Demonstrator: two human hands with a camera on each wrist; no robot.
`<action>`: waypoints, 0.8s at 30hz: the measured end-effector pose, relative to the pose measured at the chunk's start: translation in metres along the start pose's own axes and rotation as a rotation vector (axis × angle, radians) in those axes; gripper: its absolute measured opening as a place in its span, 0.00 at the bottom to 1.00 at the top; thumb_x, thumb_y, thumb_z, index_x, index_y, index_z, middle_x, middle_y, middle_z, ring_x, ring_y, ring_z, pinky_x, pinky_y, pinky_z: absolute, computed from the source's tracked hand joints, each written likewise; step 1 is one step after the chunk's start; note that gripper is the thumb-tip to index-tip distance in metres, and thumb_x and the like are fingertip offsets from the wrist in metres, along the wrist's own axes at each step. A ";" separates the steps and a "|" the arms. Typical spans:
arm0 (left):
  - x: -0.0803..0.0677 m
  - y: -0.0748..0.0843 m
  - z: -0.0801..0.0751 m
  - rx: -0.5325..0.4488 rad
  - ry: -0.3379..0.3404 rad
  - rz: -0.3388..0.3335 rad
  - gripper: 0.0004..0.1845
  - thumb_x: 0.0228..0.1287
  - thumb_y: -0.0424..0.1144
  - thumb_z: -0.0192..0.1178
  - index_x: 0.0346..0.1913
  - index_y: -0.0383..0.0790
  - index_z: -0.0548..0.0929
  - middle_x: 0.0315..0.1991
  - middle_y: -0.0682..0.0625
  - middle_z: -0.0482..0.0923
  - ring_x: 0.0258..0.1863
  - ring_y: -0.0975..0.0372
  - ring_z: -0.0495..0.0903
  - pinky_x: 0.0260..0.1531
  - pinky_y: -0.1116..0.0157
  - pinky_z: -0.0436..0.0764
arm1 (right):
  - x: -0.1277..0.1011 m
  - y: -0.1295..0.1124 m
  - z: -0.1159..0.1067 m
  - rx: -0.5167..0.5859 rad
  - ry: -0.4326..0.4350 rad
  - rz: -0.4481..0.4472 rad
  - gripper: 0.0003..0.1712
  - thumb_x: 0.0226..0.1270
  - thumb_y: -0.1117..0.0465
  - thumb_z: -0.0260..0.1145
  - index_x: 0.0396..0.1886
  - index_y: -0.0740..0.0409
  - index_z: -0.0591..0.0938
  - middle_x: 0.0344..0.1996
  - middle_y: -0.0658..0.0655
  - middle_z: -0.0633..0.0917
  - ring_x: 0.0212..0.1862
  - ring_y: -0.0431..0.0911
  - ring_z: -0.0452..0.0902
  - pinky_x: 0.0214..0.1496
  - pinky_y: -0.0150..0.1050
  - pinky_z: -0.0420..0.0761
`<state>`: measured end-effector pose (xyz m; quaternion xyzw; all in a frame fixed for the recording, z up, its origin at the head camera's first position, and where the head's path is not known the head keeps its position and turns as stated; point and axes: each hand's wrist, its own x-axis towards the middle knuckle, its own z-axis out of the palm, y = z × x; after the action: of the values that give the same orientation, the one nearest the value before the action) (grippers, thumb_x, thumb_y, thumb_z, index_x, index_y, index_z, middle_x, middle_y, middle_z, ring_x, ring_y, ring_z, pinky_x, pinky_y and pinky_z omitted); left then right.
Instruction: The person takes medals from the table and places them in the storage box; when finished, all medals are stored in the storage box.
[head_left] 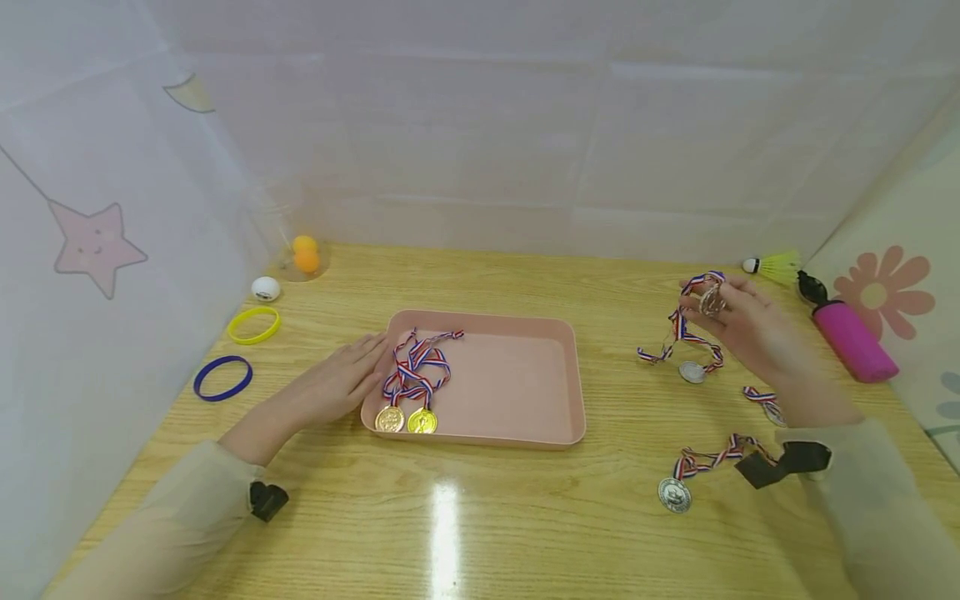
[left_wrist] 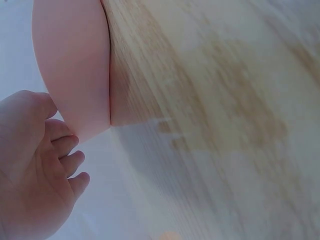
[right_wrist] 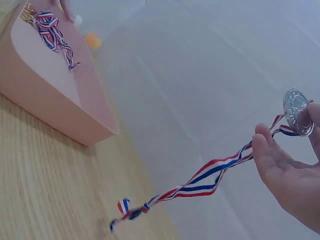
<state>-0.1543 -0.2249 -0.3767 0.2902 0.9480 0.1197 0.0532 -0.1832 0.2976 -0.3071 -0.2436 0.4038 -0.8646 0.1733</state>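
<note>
My right hand (head_left: 750, 321) pinches a silver medal (right_wrist: 298, 112) between thumb and fingers, above the table at the right. Its red, white and blue ribbon (right_wrist: 202, 180) dangles below the fingers. Beneath it lies a second silver medal (head_left: 692, 372). Closer to me are another silver medal (head_left: 675, 495) and one partly hidden by the right wrist (head_left: 776, 412). With fingers extended, my left hand (head_left: 341, 379) rests against the left side of a pink tray (head_left: 510, 442). Inside that tray, at its left end, are two gold medals (head_left: 422, 420) with bunched striped ribbons (head_left: 416, 371).
Along the left edge lie a blue wristband (head_left: 222, 378), a yellow wristband (head_left: 253, 325) and a white ball (head_left: 266, 288). Orange balls (head_left: 305, 254) sit in a clear container behind. A shuttlecock (head_left: 772, 266) and a pink pump (head_left: 855, 340) lie at the back right, beside the curtain.
</note>
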 end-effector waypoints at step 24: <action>-0.001 0.002 -0.001 -0.007 0.029 0.033 0.27 0.73 0.38 0.42 0.69 0.27 0.54 0.68 0.35 0.51 0.66 0.43 0.50 0.63 0.46 0.52 | 0.053 0.021 0.070 -0.285 -0.027 0.051 0.14 0.72 0.71 0.46 0.35 0.60 0.80 0.38 0.59 0.81 0.53 0.54 0.74 0.55 0.38 0.72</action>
<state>-0.1526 -0.2247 -0.3750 0.3036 0.9434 0.1282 0.0383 -0.1853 0.2147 -0.2696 -0.2669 0.5261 -0.7906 0.1641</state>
